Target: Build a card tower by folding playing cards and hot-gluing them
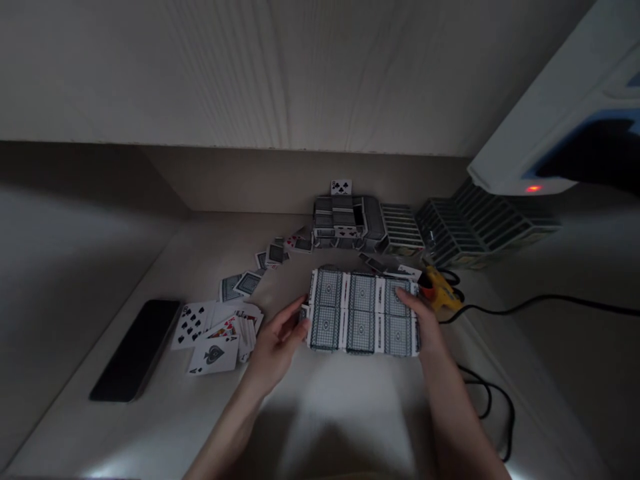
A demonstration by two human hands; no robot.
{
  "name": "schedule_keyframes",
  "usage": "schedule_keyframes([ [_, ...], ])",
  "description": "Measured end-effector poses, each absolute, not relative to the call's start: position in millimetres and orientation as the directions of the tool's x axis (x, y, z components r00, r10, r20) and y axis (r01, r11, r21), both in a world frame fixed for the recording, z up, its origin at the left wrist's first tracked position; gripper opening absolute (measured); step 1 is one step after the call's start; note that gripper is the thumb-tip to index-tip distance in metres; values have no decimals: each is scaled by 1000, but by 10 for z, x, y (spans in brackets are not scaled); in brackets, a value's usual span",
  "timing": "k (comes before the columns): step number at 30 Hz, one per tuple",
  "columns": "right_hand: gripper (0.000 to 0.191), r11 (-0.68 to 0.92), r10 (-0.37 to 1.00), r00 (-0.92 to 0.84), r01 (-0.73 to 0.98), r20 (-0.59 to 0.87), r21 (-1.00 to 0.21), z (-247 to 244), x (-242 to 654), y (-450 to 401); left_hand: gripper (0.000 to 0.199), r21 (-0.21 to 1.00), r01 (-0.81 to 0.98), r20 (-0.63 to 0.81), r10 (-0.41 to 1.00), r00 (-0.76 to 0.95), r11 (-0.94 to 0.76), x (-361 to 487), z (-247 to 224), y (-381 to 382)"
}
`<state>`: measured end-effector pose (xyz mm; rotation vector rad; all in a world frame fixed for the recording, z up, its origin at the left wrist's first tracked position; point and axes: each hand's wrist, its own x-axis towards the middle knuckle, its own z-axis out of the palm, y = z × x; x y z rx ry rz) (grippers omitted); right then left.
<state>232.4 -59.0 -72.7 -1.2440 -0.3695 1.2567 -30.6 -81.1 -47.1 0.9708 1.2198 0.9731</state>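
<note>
A panel built of playing cards (363, 312), patterned backs facing up, is between my hands over the desk. My right hand (426, 323) grips its right end, with the thumb on the top face and the other fingers hidden. At the left end, my left hand (280, 339) has thumb and fingers closed on the panel's edge, where a small pale tab shows. Face-up loose playing cards (215, 353), an ace of spades among them, lie left of my left hand. Just beyond my right hand is a yellow and orange glue gun (443, 290).
A black phone (136, 350) lies at the left. Behind the panel stands a truck-like card model (345, 217), with stepped card structures (465, 223) to its right. Scattered cards (247, 283) lie left of the model. A black cable (525, 303) crosses the right side. A white device (545, 127) overhangs the upper right.
</note>
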Motion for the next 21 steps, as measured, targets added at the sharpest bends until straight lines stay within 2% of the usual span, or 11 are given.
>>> schedule_keyframes([
  [9,43,-209,836,357,-496,-417,-843,-751,2387,-579,66,927,-115,-347,933,98,357,-300,-473,-798],
  [16,43,-236,839,322,-511,-438,-827,-664,2371,-619,42,955,-45,-295,955,-23,294,-280,-484,-831],
  [21,43,-234,835,326,-519,-443,-822,-664,2385,-613,51,946,-100,-307,951,17,307,-286,-465,-859],
])
